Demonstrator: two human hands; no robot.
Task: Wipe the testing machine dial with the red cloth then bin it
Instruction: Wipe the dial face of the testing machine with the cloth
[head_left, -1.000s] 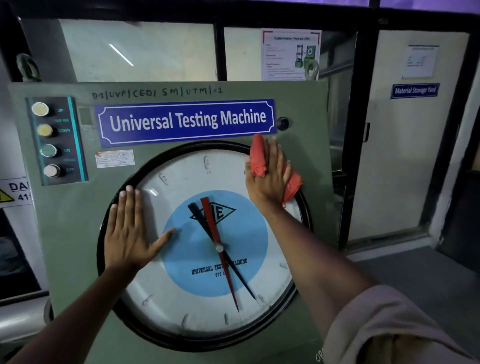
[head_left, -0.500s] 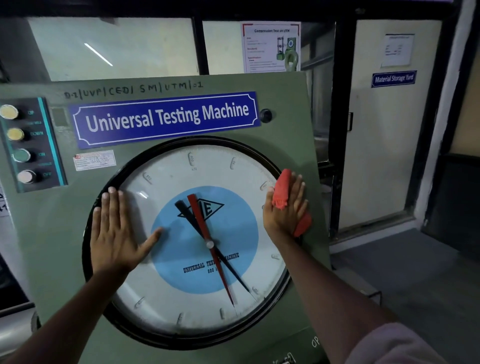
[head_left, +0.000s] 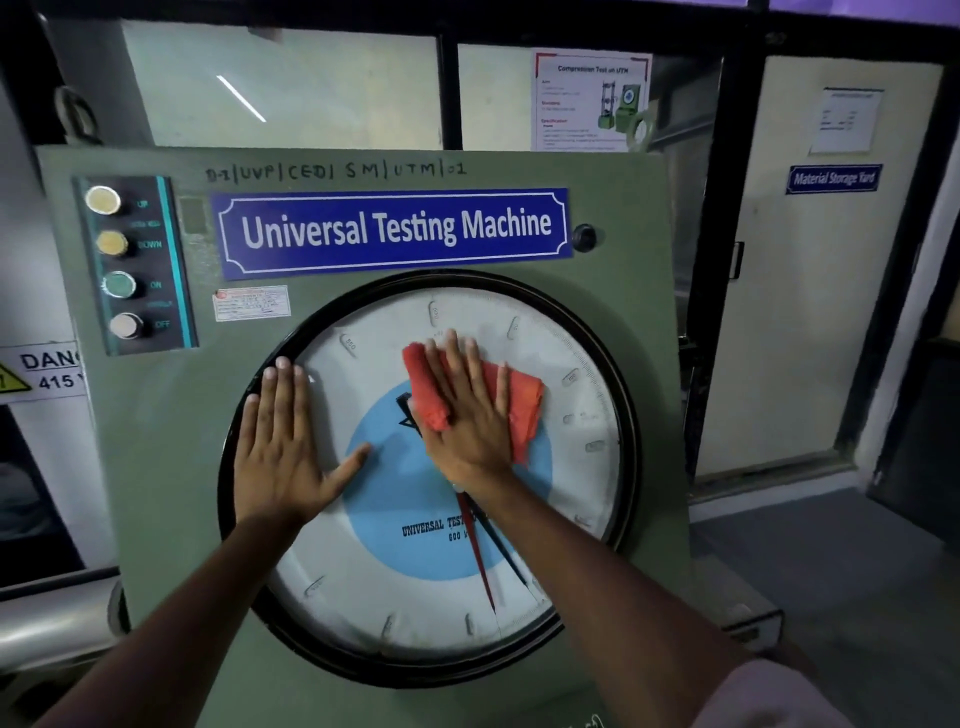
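Right hand (head_left: 470, 415) lies flat, fingers spread, pressing the red cloth (head_left: 522, 410) against the upper centre of the dial (head_left: 582, 467) — the cloth is bunched beneath the palm, showing at both sides. Left hand (head_left: 283, 447) is open and spread — flat on the dial's left edge, touching the black rim (head_left: 631, 415).

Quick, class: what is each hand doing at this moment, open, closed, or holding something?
Left hand: open, flat on the dial, holding nothing.
Right hand: open, flat, pressing the cloth to the dial.
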